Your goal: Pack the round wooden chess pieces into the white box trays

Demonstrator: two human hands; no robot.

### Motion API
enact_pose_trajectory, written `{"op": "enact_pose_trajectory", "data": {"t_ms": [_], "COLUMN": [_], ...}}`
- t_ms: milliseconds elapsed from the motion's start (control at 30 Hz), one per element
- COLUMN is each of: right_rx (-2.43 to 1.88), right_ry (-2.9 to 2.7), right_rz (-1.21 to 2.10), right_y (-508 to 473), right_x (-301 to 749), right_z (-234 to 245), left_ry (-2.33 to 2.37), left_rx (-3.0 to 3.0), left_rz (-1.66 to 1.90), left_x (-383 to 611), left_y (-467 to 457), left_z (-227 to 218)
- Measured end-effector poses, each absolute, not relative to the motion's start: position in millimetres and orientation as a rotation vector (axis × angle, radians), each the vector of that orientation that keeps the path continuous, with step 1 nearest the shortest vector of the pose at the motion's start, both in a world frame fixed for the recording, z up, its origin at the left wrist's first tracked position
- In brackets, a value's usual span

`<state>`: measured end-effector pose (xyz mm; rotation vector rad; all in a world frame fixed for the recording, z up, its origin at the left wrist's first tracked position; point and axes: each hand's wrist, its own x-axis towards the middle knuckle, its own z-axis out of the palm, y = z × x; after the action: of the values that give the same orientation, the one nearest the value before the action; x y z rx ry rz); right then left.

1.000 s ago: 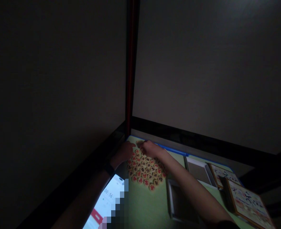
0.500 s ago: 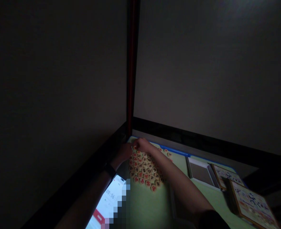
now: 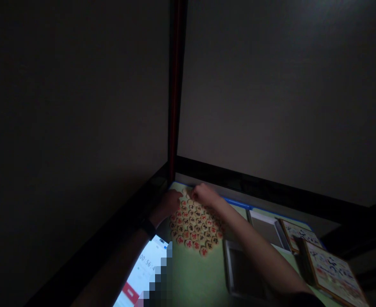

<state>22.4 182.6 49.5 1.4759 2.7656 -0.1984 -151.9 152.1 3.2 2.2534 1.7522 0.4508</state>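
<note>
Several round wooden game discs [image 3: 196, 226] with red and black characters lie packed together on a green mat [image 3: 194, 273] in the table's far left corner. My left hand [image 3: 168, 204] rests at the cluster's left edge, fingers curled against the discs. My right hand [image 3: 204, 195] sits at the cluster's far edge with fingers bent down onto the pieces. Whether either hand holds a disc is hidden in the dim light.
A lit phone [image 3: 140, 273] showing a timer lies at the near left. Two shallow grey trays [image 3: 239, 273] [image 3: 266, 228] lie right of the discs. Printed wooden boards [image 3: 331, 273] lie at the far right. Dark walls and a red post [image 3: 175, 85] close the corner.
My right hand has shifted a little to the right along the cluster's far edge. The left hand has stayed at the left edge. The view has wobbled slightly.
</note>
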Motion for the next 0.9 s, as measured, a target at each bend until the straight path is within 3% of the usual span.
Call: {"op": "enact_pose_trajectory", "data": {"t_ms": [400, 900], "right_rx": [1.411, 1.417], "right_ry": [2.659, 2.789], "right_rz": [-0.04, -0.508], "right_y": [169, 192], "right_x": [24, 53], "right_z": [34, 28], "left_ry": [1.638, 1.533], "left_rx": [2.44, 2.477], "left_rz": [0.286, 0.293], "left_x": [-117, -120], "left_y": [162, 159], "left_z": [16, 18]}}
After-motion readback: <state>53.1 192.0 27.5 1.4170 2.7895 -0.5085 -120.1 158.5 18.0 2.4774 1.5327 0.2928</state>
